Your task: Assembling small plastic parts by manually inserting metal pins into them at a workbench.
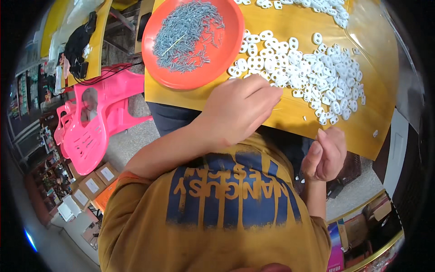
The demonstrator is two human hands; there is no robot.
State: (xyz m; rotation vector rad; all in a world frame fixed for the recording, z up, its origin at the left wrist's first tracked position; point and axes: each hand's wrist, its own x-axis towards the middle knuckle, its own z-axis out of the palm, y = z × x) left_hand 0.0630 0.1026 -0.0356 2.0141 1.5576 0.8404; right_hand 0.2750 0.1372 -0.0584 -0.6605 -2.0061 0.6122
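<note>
My left hand (pixel 242 106) is over the table's near edge, beside the white plastic pieces. Its fingers are bent and pressed together, and whatever they may hold is hidden beneath them. A thin pale sliver (pixel 277 109) shows just by its fingertips. My right hand (pixel 327 154) is closed at the table edge further right, thumb against curled fingers; anything in it is too small to make out. Many small white two-holed plastic pieces (pixel 335 75) lie in a loose heap beyond both hands. A red round dish (pixel 229 50) of small grey metal screws (pixel 183 34) stands left of the heap.
The yellow table top (pixel 374 43) carries more white pieces (pixel 324 5) at its far side. A thin yellowish stick (pixel 174 45) lies on the screws. Pink plastic chairs (pixel 93 136) stand at the left, with cardboard boxes (pixel 93 183) behind. Another box (pixel 355 231) sits at lower right.
</note>
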